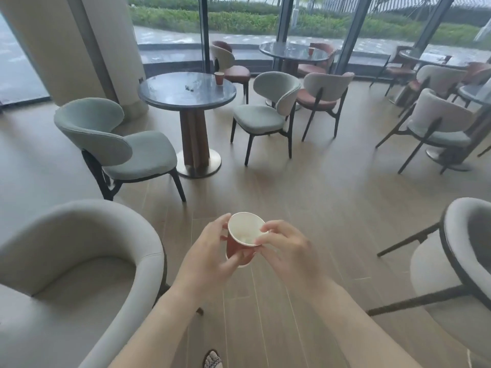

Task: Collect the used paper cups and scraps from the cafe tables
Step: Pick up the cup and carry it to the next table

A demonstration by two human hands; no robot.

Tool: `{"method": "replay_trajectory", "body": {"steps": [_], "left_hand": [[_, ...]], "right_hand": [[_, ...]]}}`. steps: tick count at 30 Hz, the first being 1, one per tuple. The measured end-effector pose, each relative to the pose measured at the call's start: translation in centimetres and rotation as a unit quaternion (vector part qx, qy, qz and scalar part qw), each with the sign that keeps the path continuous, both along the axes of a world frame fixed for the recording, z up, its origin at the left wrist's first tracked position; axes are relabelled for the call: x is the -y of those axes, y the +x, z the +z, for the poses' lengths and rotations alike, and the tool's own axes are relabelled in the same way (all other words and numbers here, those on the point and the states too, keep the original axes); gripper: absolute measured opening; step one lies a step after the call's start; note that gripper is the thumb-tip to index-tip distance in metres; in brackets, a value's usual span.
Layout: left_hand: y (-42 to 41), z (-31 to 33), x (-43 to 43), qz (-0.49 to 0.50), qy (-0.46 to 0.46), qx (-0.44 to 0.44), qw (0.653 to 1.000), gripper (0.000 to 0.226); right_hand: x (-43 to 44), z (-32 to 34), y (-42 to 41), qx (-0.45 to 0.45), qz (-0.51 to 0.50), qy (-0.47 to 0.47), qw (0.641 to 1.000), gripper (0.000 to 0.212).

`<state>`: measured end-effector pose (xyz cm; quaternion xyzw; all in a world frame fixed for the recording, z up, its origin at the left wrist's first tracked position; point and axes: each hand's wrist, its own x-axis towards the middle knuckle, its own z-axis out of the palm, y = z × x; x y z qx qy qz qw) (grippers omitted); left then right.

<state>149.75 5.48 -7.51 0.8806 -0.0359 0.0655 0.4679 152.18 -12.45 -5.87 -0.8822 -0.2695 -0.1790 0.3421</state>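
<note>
A red paper cup [243, 232] with a white inside sits between both hands in front of me, above the floor. My left hand [210, 251] grips its side and base. My right hand [287, 248] pinches its rim on the right. Another red cup [219, 78] stands on the near round dark table [164, 95], with a small dark scrap [189, 88] beside it. A third red cup [311, 51] stands on the farther round table [281, 50].
Pale green and beige chairs [117, 147] [268, 112] ring the tables. A beige armchair [66, 274] is close on my left, another chair [457, 261] on my right. A wide column [79, 35] stands behind the near table. Wood floor runs between me and the tables.
</note>
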Motion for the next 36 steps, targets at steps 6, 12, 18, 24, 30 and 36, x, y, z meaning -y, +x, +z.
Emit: {"method": "replay_trajectory", "body": {"steps": [6, 12, 18, 24, 30, 36], "left_hand": [[10.4, 1.2, -3.4, -0.017, 0.121, 0.042, 0.992, 0.044], [20.1, 1.0, -2.4, -0.070, 0.154, 0.033, 0.985, 0.011], [32.6, -1.7, -1.5, -0.090, 0.195, 0.029, 0.976, 0.012], [47.0, -1.7, -0.8, -0.085, 0.211, 0.019, 0.974, 0.017], [57.5, -1.4, -2.8, -0.010, 0.192, 0.009, 0.981, 0.024], [68.8, -2.1, -8.7, 0.058, 0.189, 0.002, 0.980, 0.027]], "right_hand": [[-2.6, -1.3, 10.0, -0.024, -0.010, 0.016, 1.000, 0.024], [-2.1, -3.1, 19.5, -0.045, -0.035, 0.008, 0.998, 0.021], [-0.8, -5.6, 31.8, -0.055, -0.042, 0.020, 0.997, 0.015], [-0.5, -4.7, 46.6, -0.072, -0.010, 0.003, 0.997, 0.013], [-3.4, -3.3, 59.3, -0.077, 0.051, -0.007, 0.996, 0.017], [-10.2, -3.8, 72.1, -0.078, 0.098, -0.009, 0.992, 0.016]]}}
